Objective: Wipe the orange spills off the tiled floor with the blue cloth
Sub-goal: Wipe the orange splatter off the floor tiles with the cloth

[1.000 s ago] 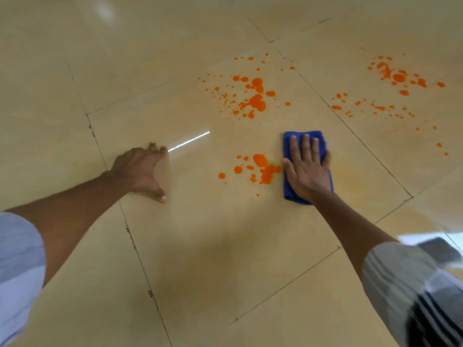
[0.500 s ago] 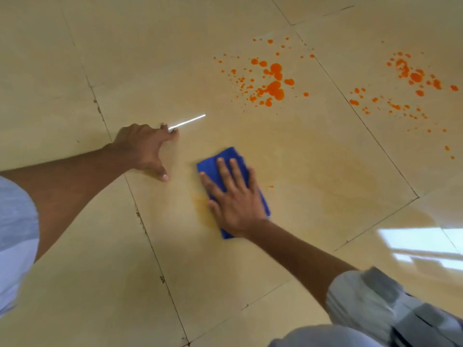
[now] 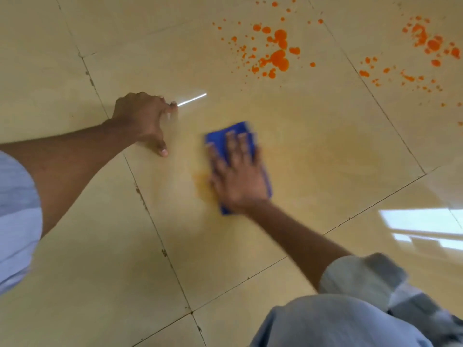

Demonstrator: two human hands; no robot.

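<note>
- Blue folded cloth (image 3: 225, 139) lies flat on the glossy beige tiled floor (image 3: 313, 151), pinned under the right hand (image 3: 238, 176), whose straight, spread fingers press it down.
- Faint orange smear (image 3: 203, 181) sits just left of that hand, touching the cloth's edge.
- Left hand (image 3: 142, 116), well left of the cloth, braces on the tile with fingers bent and thumb out, holding nothing.
- Orange spill droplets (image 3: 275, 53) lie far beyond the right hand; another cluster (image 3: 426, 46) lies further right.

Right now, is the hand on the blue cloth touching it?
Touching. The head view shows the right hand lying flat on the blue cloth, fingers spread across it, pressing it to the tiled floor.
</note>
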